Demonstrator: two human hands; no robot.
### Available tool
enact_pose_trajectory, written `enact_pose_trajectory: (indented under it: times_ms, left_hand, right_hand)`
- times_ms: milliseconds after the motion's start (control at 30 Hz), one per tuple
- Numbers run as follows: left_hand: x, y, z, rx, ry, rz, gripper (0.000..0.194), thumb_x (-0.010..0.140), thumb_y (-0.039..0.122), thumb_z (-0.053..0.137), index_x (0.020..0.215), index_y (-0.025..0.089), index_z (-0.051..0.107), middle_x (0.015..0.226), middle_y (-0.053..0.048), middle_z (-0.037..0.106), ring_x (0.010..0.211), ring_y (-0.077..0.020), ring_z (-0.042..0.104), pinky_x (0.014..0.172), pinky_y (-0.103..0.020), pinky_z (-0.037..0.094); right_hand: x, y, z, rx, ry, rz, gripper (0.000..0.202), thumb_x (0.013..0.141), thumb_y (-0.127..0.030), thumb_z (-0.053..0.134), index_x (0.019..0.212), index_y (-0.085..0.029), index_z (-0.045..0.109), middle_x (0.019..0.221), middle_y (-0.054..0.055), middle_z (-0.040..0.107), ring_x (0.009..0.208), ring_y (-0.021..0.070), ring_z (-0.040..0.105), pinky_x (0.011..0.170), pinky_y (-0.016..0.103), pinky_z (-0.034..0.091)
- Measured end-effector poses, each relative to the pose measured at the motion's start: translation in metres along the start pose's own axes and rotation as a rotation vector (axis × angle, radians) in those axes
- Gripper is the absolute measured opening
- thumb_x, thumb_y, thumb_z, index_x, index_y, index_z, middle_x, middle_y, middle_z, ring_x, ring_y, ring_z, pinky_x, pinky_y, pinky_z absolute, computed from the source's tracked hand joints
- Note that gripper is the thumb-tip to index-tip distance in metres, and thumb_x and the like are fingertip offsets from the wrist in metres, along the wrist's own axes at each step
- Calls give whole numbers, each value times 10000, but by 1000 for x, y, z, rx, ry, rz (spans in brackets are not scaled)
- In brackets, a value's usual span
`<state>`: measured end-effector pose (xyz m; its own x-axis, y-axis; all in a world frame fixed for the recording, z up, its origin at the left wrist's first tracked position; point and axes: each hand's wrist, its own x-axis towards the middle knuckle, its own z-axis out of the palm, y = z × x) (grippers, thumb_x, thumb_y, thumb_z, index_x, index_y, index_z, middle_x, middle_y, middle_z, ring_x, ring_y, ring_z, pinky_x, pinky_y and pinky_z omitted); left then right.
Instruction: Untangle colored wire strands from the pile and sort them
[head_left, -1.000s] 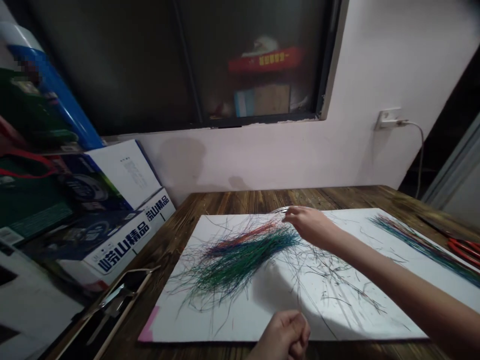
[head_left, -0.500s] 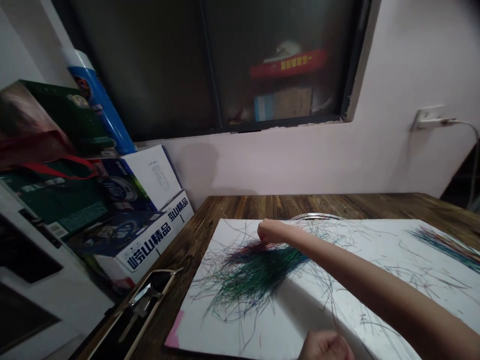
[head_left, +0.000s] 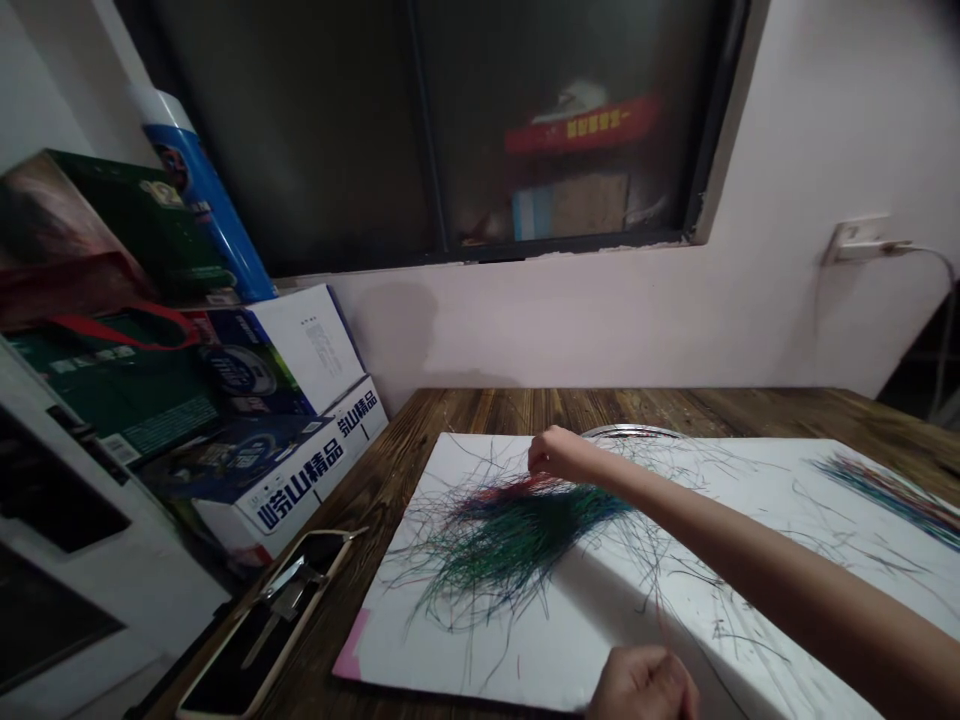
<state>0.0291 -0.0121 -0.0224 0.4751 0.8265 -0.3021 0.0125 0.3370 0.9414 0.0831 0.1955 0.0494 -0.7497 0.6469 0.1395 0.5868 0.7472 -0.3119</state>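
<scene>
A loose, tangled heap of thin coloured strands (head_left: 502,545), mostly green and blue with some red, lies spread over a white board (head_left: 442,665). Stretched in from the right, my right hand (head_left: 551,455) is just over the heap's far edge, by the red strands, its fingers pinched together. Whether a strand is between those fingertips is too fine to tell. My left hand (head_left: 643,685) is closed at the board's near edge, partly cut off by the frame. A thin reddish strand runs down towards it; its fingers' contents are hidden.
A straighter bundle of coloured strands (head_left: 892,495) lies at the board's right. Stray strands dot the board. Behind it shows a round metallic rim (head_left: 637,431). A phone (head_left: 266,630) with a metal clip-like tool (head_left: 289,595) on it lies left. Cartons (head_left: 300,480) are stacked beside the table.
My right hand has shifted a little to the right and up from the red strands. My left hand has come slightly further into view. The whole view has shifted a little.
</scene>
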Motion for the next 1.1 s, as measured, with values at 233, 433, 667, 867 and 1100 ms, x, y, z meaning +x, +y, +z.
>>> enact_pose_trajectory:
  times_ms: [233, 433, 667, 867, 1100]
  left_hand:
    - [-2, 4, -2, -10, -3, -2, 681, 461, 878, 443, 515, 199, 442, 328, 76, 313, 308, -49, 228, 381, -260, 97]
    - [-1, 2, -6, -26, -37, 7, 650, 504, 840, 472, 545, 191, 464, 284, 91, 289, 283, -47, 195, 373, -263, 87]
    - [-4, 3, -7, -74, -39, 10, 603, 588, 784, 504, 604, 184, 456, 312, 123, 251, 294, -35, 139, 374, -245, 69]
    - [-6, 8, -7, -119, -53, 4, 581, 575, 761, 543, 624, 192, 437, 316, 144, 222, 287, -25, 79, 354, -240, 28]
    - [-7, 8, -4, -94, -69, -6, 572, 598, 749, 535, 628, 185, 445, 324, 141, 228, 296, -24, 92, 359, -247, 24]
  right_hand:
    - [-42, -18, -21, 258, 399, -41, 155, 822, -229, 592, 770, -185, 732, 818, 53, 672, 722, 133, 616, 638, 245, 467]
    - [-82, -36, -45, 501, 713, 59, 176, 782, -317, 626, 795, -185, 742, 785, 63, 690, 674, 144, 617, 562, 251, 476]
    - [-120, -33, -53, 693, 989, 226, 252, 752, -369, 655, 840, -145, 730, 666, 68, 702, 590, 159, 639, 507, 281, 540]
    - [-148, -15, -41, 664, 1115, 297, 311, 804, -377, 605, 920, -107, 707, 747, 104, 714, 652, 189, 681, 611, 354, 587]
    - [-162, -22, -51, 319, 1019, 176, 199, 830, -323, 577, 930, -228, 721, 874, 69, 664, 773, 174, 614, 698, 324, 505]
